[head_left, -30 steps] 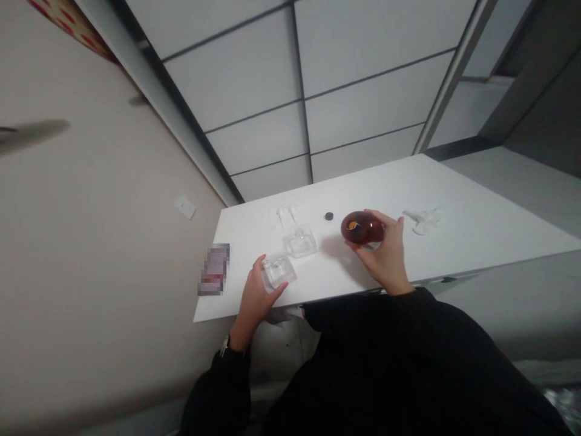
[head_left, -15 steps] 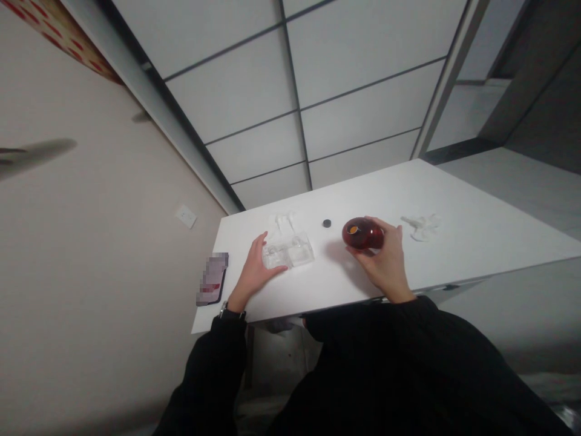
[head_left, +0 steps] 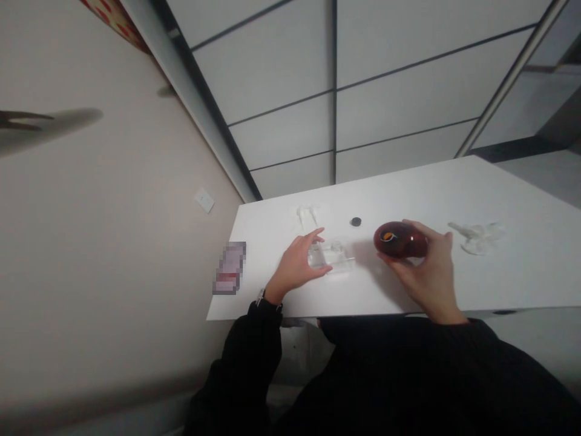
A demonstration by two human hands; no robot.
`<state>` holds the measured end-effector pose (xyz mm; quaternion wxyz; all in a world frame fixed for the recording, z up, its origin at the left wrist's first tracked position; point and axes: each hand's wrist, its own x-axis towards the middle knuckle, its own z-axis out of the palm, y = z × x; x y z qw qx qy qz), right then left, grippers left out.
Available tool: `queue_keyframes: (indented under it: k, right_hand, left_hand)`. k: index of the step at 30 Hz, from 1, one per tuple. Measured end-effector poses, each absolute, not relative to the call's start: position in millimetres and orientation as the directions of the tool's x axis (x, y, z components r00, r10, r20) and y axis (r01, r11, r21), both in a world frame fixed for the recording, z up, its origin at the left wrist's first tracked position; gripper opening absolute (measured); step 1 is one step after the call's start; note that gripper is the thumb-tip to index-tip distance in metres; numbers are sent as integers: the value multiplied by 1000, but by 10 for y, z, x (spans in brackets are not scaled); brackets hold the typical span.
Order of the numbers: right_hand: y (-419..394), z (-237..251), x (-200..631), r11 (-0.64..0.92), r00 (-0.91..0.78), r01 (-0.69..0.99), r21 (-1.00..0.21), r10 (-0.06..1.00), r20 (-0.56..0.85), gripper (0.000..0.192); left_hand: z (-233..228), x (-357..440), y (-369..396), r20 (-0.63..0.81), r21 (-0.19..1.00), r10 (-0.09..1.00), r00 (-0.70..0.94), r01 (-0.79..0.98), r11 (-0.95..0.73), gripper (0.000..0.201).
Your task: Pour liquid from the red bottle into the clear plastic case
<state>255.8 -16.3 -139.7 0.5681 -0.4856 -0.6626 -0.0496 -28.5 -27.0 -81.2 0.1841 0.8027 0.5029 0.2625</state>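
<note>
The right hand (head_left: pixel 429 269) curls around a dark red bottle (head_left: pixel 400 240), fingers wrapped over its far side and thumb beneath, so that it is gripped and tipped on its side just above the white table (head_left: pixel 521 272). The bottle is rounded and glossy, of translucent red material that catches a highlight, and its open mouth faces the left with an orange glow inside the neck. The left hand (head_left: pixel 297 266) lies half open, fingers stretched forward and loosely bent, resting against a clear glass container (head_left: pixel 329 257) that stands on the table just beside the fingertips; whether the fingers actually clasp it cannot be told, since the transparent walls blur into the tabletop. That container looks squat and boxy, with colourless faces. A small black cap (head_left: pixel 356 221), round and flat, lies on the table between the two hands and a little farther back. A crumpled piece of clear plastic wrap (head_left: pixel 476 233) sits near the right hand's far side, and another pale, wrinkled piece (head_left: pixel 305 215) lies behind the left hand. A phone (head_left: pixel 229 275) lies flat near the table's left edge, its face blurred out, so no writing can be read there. Both arms wear black sleeves, and a watch (head_left: pixel 261 295) shows at the left wrist.
</note>
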Motion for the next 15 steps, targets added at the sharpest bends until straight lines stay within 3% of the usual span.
queue_keyframes:
  k: [5,9,15]
  right_hand:
    - [-211,-1309,2488,500,27,719,-483,674,738,63]
    - [-244,-1243,2395,496,-39,768,-405,668,743,57]
    - [-281,-1192,2334,491,-129,829,-269,635,762,66]
  left_hand:
    - [-829,-168,-370,264,581,892,368,677,-452,88]
    - [-854,-155,-360,261,593,894,363,671,-445,87]
    - [-856,-155,-342,258,606,897,359,662,-440,86]
